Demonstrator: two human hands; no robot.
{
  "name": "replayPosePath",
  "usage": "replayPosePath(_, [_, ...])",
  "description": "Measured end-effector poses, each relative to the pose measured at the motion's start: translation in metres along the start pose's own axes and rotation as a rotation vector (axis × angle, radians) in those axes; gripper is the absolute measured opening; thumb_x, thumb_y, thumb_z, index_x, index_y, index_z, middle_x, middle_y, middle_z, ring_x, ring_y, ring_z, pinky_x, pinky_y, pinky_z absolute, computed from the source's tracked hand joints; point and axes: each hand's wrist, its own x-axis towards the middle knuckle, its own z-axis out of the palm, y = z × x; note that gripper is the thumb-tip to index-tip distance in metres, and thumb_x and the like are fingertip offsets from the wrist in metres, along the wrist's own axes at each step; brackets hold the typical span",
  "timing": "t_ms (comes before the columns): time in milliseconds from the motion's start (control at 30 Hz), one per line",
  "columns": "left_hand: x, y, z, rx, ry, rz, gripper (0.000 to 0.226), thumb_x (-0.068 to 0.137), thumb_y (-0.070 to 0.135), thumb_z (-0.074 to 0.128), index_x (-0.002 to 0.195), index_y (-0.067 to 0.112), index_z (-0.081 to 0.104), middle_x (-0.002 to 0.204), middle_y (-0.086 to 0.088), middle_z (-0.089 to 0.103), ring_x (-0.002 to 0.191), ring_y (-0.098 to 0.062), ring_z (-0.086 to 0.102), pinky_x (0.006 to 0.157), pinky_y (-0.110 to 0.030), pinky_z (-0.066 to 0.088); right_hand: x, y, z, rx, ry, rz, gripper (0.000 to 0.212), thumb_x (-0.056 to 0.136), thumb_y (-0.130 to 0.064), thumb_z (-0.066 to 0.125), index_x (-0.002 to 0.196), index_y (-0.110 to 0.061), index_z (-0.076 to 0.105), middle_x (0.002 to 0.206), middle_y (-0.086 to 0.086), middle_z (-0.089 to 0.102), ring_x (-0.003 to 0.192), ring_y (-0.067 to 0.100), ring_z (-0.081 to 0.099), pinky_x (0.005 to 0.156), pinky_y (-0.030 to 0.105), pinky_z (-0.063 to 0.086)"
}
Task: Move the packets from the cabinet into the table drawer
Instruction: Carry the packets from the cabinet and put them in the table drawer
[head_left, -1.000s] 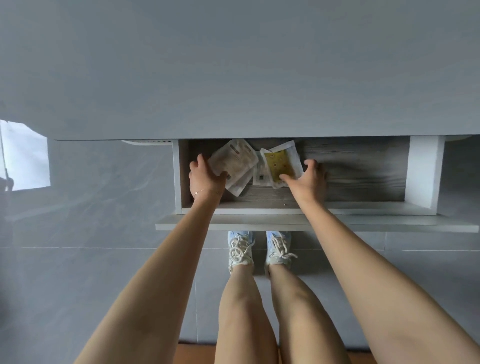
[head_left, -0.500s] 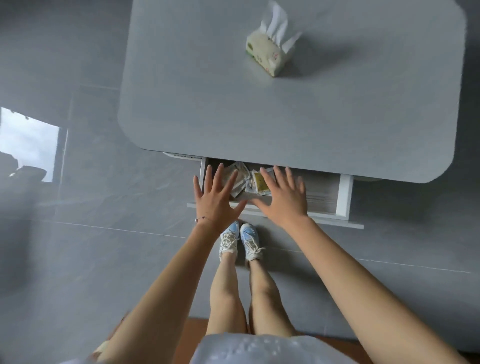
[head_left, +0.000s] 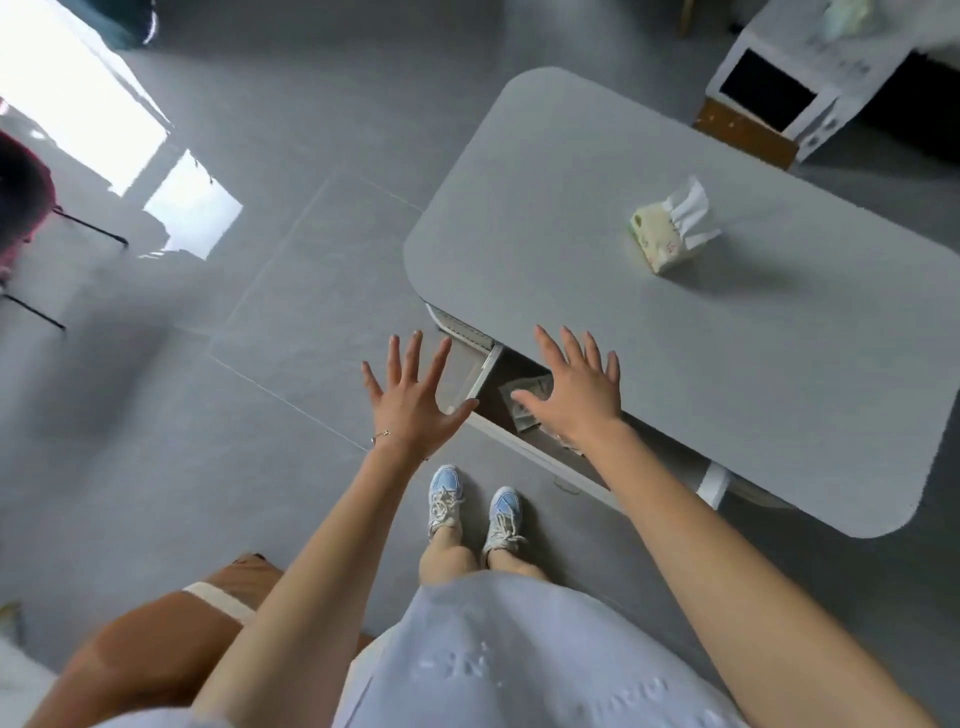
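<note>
The grey table (head_left: 727, 338) has its white drawer (head_left: 514, 441) pulled open at its near edge. Pale packets (head_left: 524, 397) lie inside the drawer, partly hidden behind my right hand. My left hand (head_left: 410, 405) hovers open with fingers spread, left of the drawer and above the floor, holding nothing. My right hand (head_left: 576, 395) is also open with fingers spread, raised over the drawer's left part and holding nothing. The cabinet cannot be made out with certainty.
A tissue pack (head_left: 670, 234) stands on the table top. A white box-like unit with a dark opening (head_left: 779, 98) sits at the far right. A brown seat (head_left: 171, 634) is at my lower left; chair legs (head_left: 78, 228) stand at far left.
Both hands let go of the packets in the drawer and lifted away open. My view rose and swung left, so the table now sits to the right.
</note>
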Motion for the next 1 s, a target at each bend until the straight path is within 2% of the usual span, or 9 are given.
replayPosePath(167, [-0.016,-0.070,-0.018,-0.099,0.057,-0.172,0.082,0.082,0.071,0.042,0.149,0.041,0.004,0.161,0.000,-0.001,0.147,-0.025,-0.011,0.113,-0.059,-0.006,0.016,-0.084,-0.013,-0.080,-0.032,-0.165,0.086,0.086,-0.067,0.044,0.152,-0.037,-0.001,0.162,0.003,0.005,0.149,0.031,0.000,0.117,0.055,0.005])
replayPosePath(367, [-0.045,-0.173,-0.020,-0.169,0.051,-0.372,0.084,0.082,0.073,0.040,0.149,0.041,0.002,0.161,0.002,-0.002,0.147,-0.024,-0.009,0.112,-0.059,-0.005,0.024,-0.204,0.001,-0.208,-0.093,-0.380,0.085,0.086,-0.067,0.045,0.152,-0.037,0.001,0.162,0.001,0.004,0.149,0.028,-0.002,0.117,0.055,0.003])
replayPosePath(700, [-0.105,-0.357,-0.027,-0.216,0.076,-0.587,0.083,0.082,0.073,0.038,0.150,0.040,0.004,0.160,0.000,0.004,0.148,-0.024,-0.007,0.113,-0.060,-0.004,0.049,-0.417,0.025,-0.313,-0.158,-0.521,0.084,0.086,-0.066,0.045,0.152,-0.037,0.001,0.162,0.000,0.003,0.149,0.027,-0.004,0.117,0.055,0.003])
replayPosePath(1000, [-0.151,-0.481,-0.026,-0.381,0.109,-0.910,0.083,0.083,0.069,0.043,0.150,0.039,0.004,0.160,0.001,0.006,0.147,-0.024,-0.005,0.112,-0.060,-0.003,0.053,-0.584,0.045,-0.446,-0.181,-0.745,0.081,0.087,-0.065,0.044,0.152,-0.037,0.003,0.162,0.001,0.005,0.149,0.027,-0.001,0.117,0.054,0.004])
